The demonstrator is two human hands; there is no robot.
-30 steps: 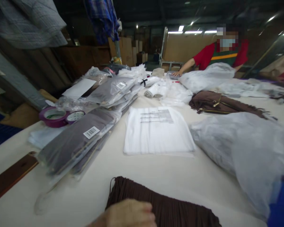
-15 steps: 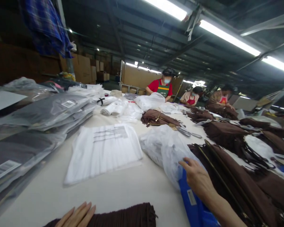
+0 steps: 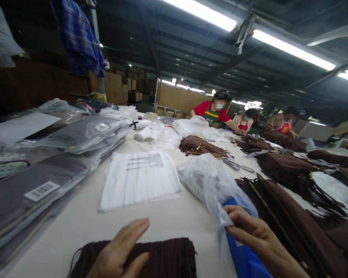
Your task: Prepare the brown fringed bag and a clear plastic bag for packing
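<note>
My left hand [image 3: 120, 251] lies flat, fingers stretched out, on a folded dark brown fringed piece [image 3: 165, 258] at the near edge of the white table [image 3: 81, 224]. My right hand [image 3: 249, 231] pinches the edge of a clear plastic bag [image 3: 211, 185] that rises from a heap of such bags. Under that hand lies something blue [image 3: 243, 258]. A flat stack of white printed bags [image 3: 140, 177] rests just beyond both hands.
Bagged dark garments with barcode labels [image 3: 43, 189] pile up along the left. Brown fringed garments [image 3: 281, 200] cover the right side, with scissors [image 3: 234, 165] among them. Other people in red tops [image 3: 216, 112] work at the far end. Cardboard boxes [image 3: 113, 87] stand behind.
The view swung up and right. My right hand came in and took hold of a clear bag's edge, drawing it closer. My left hand slid further onto the brown piece.
</note>
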